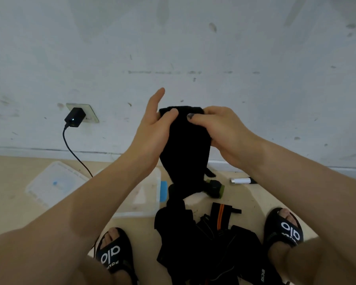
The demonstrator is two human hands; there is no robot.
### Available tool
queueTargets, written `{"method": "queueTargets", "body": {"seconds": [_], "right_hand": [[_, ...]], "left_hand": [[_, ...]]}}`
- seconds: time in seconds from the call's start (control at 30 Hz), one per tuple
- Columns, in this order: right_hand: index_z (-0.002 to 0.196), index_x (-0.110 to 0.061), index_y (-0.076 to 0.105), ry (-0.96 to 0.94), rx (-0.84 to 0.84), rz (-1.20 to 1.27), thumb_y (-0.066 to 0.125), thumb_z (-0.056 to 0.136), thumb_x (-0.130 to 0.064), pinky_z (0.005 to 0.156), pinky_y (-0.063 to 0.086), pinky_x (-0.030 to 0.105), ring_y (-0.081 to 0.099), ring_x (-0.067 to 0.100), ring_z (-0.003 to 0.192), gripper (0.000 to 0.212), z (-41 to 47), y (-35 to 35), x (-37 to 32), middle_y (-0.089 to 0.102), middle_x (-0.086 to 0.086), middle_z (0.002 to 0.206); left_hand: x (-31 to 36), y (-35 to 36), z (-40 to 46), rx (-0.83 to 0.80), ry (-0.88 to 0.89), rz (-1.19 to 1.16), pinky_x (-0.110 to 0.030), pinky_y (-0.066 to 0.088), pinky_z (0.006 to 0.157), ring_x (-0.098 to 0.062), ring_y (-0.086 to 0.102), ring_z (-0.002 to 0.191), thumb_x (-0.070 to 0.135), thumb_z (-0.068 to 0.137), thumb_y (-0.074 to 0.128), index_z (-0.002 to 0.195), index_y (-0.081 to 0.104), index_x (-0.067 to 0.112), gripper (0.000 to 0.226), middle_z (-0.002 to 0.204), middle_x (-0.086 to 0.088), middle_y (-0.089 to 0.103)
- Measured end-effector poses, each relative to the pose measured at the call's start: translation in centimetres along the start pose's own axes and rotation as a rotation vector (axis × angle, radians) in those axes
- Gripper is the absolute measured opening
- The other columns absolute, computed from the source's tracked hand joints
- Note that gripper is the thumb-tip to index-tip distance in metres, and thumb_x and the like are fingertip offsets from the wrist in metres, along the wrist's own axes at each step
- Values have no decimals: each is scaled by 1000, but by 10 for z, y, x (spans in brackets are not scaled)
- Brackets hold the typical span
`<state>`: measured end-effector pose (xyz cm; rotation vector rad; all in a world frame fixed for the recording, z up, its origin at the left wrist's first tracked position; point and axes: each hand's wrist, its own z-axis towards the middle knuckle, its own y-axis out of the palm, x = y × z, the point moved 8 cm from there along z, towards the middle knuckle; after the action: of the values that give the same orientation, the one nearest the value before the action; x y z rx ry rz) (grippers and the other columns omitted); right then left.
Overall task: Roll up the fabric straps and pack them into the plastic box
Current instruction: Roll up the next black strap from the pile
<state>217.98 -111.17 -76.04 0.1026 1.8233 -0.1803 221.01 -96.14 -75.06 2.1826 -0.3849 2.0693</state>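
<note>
Above the strap pile [210, 243] on the floor, both grips, left hand [152, 128] and right hand [218, 128], pinch the top of the hanging black strap [185, 153], its long axis vertical.

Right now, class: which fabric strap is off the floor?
The black strap gripped by both the left hand and right hand; the orange-striped strap lies on the floor.

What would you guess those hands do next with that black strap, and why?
Probably keep rolling from the top: both hands pinch the upper end of the black strap, while its long tail hangs unrolled toward the strap pile. The plastic box sits open below.
</note>
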Motion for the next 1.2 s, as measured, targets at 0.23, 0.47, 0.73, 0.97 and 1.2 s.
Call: {"method": "queueTargets", "body": {"seconds": [0.23, 0.47, 0.73, 0.97, 1.2], "right_hand": [[123, 8, 66, 95, 9, 370, 57, 99, -16, 71, 61, 32, 73, 20, 81, 35, 15, -9, -2, 71, 16, 101], [105, 0, 71, 126, -196, 140, 58, 101, -13, 67, 58, 24, 72, 16, 80, 19, -3, 7, 8, 74, 8, 90], [126, -11, 56, 138, -72, 170, 62, 96, -4, 72, 55, 25, 69, 19, 91, 31, 0, -11, 2, 67, 13, 111], [130, -11, 56, 117, -183, 82, 69, 91, 0, 85, 62, 31, 74, 22, 102, 42, -7, -8, -2, 73, 15, 113], [134, -8, 53, 128, -127, 173, 69, 92, -1, 88, 61, 30, 70, 22, 109, 46, -5, -19, -3, 66, 16, 125]], "left_hand": [[0, 21, -25, -210, 156, 216, -20, 55, 92, 2, 63, 115, 1, 97, 61, 157, 25, 47, 83, 131, 14, 60], [1, -9, -13, -1, 84, 123, -18, 55, 76, -8, 73, 92, 21, 103, 58, 143, 48, 44, 48, 101, 1, 75], [4, -1, -16, -130, 94, 157, -19, 56, 74, -13, 75, 87, 8, 97, 67, 124, 64, 26, 32, 95, -1, 77], [2, -12, -10, -41, 97, 132, -33, 57, 80, -14, 72, 81, 13, 96, 69, 108, 71, 20, 13, 86, -5, 77], [5, -5, -11, -120, 172, 295, -16, 56, 83, -7, 73, 96, 6, 87, 78, 122, 71, 20, 38, 105, 6, 77]]}}
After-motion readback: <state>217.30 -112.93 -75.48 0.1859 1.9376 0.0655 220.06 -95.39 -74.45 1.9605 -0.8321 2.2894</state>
